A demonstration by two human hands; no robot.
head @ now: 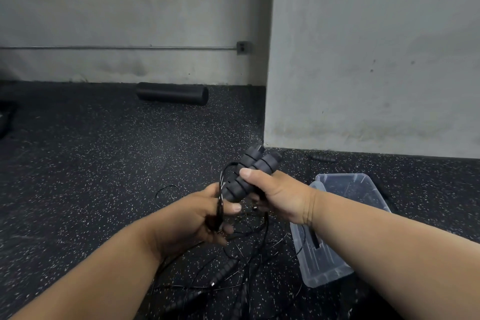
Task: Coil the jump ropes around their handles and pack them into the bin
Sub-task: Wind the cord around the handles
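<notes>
— So, where are the handles (249, 173)?
— Side by side in the right hand (279, 196), fingers wrapped round them. The left hand (205, 218) pinches the black rope (220, 200).
— The bin (363, 189)?
— On the floor (104, 163), beside more tangled ropes (249, 254).

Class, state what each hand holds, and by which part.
Right hand grips two jump rope handles side by side, around their lower half. Left hand holds the rope.
</notes>
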